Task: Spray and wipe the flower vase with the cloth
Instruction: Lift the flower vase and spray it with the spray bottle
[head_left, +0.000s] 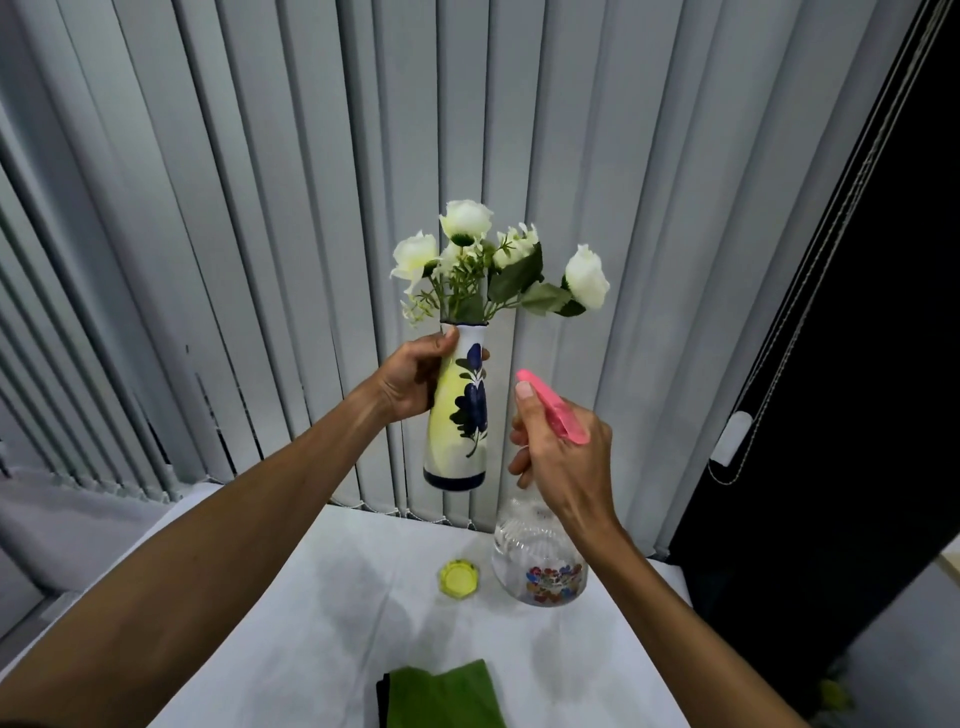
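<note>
My left hand (413, 376) grips the neck of a tall white vase (460, 431) with a blue flower pattern and a yellow patch, held up in the air above the table. White artificial flowers (493, 265) stick out of its top. My right hand (563, 452) holds a clear spray bottle (537, 561) by its pink spray head (553, 408), just right of the vase, with the nozzle pointing toward the vase. A folded green cloth (444, 696) lies at the table's near edge.
The white table (322, 597) carries a small yellow lid (460, 579) next to the bottle's base. Grey vertical blinds (260, 208) hang close behind. A dark window with a cord (779, 364) is at the right.
</note>
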